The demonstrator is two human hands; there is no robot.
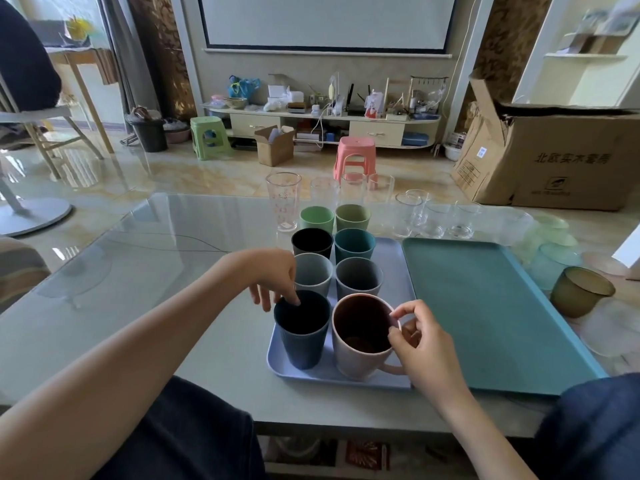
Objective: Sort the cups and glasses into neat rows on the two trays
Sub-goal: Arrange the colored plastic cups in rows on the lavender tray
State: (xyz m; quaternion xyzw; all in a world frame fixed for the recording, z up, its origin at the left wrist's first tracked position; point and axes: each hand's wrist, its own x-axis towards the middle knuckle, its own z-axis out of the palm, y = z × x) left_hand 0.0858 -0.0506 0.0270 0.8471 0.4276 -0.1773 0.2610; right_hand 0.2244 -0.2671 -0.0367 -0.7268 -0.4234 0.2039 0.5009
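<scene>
— Cups (353,244) stand two abreast on the pale blue tray (279,370), four rows running away from the person, with two green ones just past its far edge. What are the hands doing?

— The left hand (273,271) hangs over the near dark blue cup (302,329), fingers (293,295) loosely curled, one tip touching the rim. The right hand (420,337) pinches the rim of the pink mug (360,336) between thumb and forefinger.

— And the glasses?

— Clear glasses (434,216) cluster on the desk (156,271) beyond both trays — a tall printed one (283,201) on the left. The teal tray (491,306) lies bare beside the first; an amber glass (580,291) sits just right of it.
</scene>
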